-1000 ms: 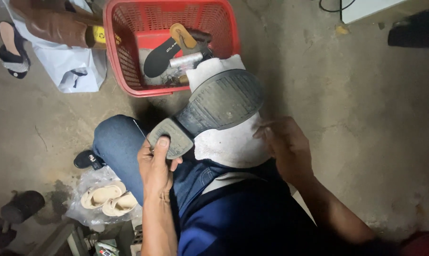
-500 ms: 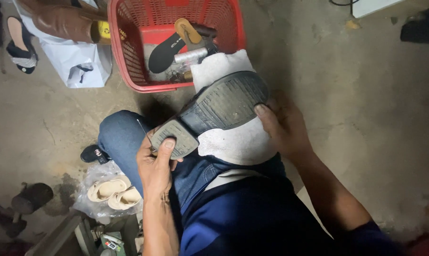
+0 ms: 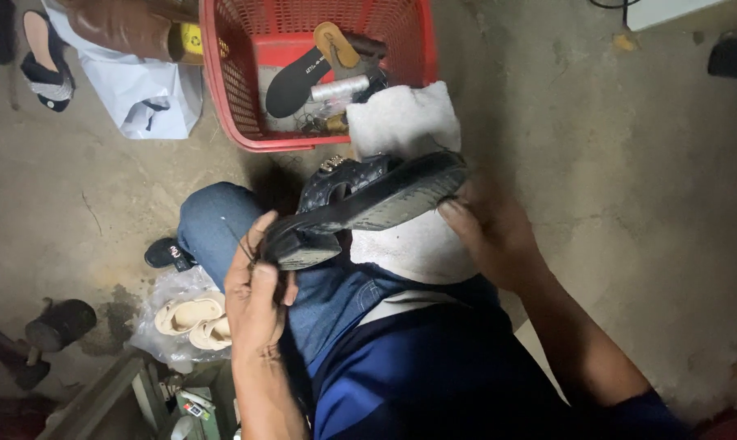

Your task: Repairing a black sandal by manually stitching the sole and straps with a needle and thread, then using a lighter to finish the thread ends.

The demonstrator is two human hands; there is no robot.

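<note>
1. My left hand point(image 3: 258, 297) is wrapped tight around the heel of a black sandal point(image 3: 368, 208).
2. My right hand point(image 3: 491, 232) grips its toe end.
3. The sandal lies over a white cloth point(image 3: 413, 244) on my lap, just below the red basket point(image 3: 230, 90).

floor: bare, stained grey concrete floor point(image 3: 629, 212) | light: dim, brighter toward top | top: red plastic mesh basket point(image 3: 230, 98) | bottom left: grey metal frame point(image 3: 100, 399)

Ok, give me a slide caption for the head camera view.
Both hands, left hand and right hand, hold a black sandal on edge over a white cloth beside a red basket.
</note>
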